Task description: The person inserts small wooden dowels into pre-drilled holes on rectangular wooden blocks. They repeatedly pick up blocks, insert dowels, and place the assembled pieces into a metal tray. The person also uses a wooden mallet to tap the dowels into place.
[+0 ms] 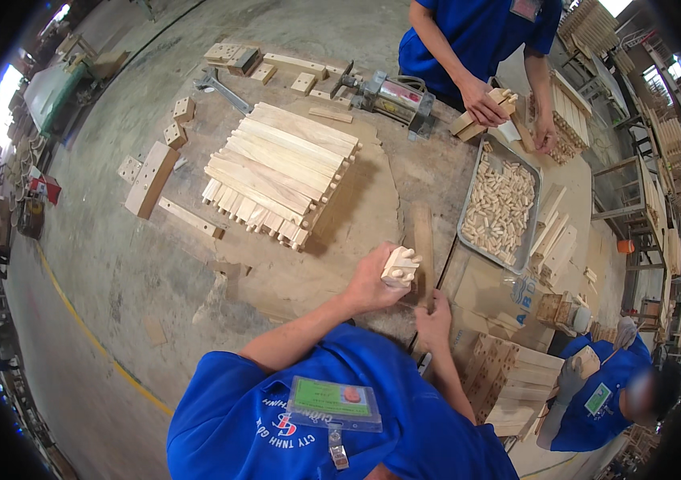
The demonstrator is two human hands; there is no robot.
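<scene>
My left hand point(370, 282) is closed round a small bundle of pale wooden slats point(400, 267), held upright with dowel tips sticking out of the top ends. Just right of it, my right hand point(434, 322) is closed at the lower end of a brownish wooden stick point(423, 244), which points away from me. Left of my hands lies a stack of pale slats point(284, 160) in crossed layers, with dowel ends showing along its edges. A metal tray point(458, 232) full of short wooden dowels point(503, 204) stands to the right.
Across the table a co-worker's hand point(484, 106) holds wooden pieces. Another person point(608, 400) works at the lower right, beside stacked wooden blocks point(508, 384). A clamp-like metal device point(396, 100), a wrench point(224, 90) and drilled wooden blocks point(151, 180) lie along the far and left sides.
</scene>
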